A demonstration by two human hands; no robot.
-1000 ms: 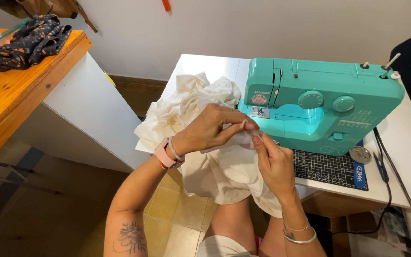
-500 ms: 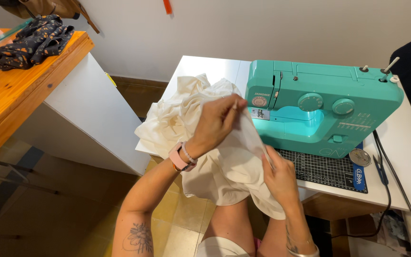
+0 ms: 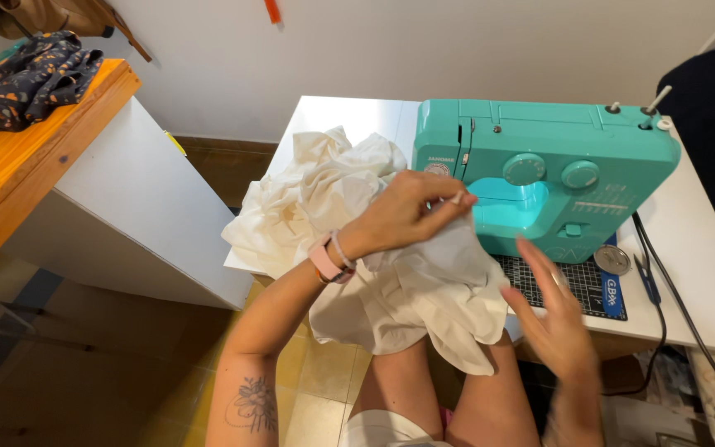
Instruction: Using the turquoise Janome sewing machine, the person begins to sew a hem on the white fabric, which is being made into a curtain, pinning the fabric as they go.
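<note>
A crumpled cream fabric (image 3: pixel 337 194) lies over the left end of the white table (image 3: pixel 705 248) and hangs down over my lap. My left hand (image 3: pixel 403 211) pinches a fold of it close to the needle area of the teal sewing machine (image 3: pixel 539 165). My right hand (image 3: pixel 552 319) is blurred, fingers spread, off the cloth in front of the table's edge and holding nothing. A pink watch sits on my left wrist.
A black cutting mat (image 3: pixel 577 285) lies under the machine, with a round metal bobbin (image 3: pixel 612 259) and small snips (image 3: pixel 645 277) beside it. A black cable (image 3: pixel 680 306) runs off the right. A wooden counter (image 3: pixel 18 174) at left carries dark patterned cloth (image 3: pixel 31 79).
My right hand has let go of the fabric and dropped back toward me. My left hand has shifted right along the cloth toward the needle.
</note>
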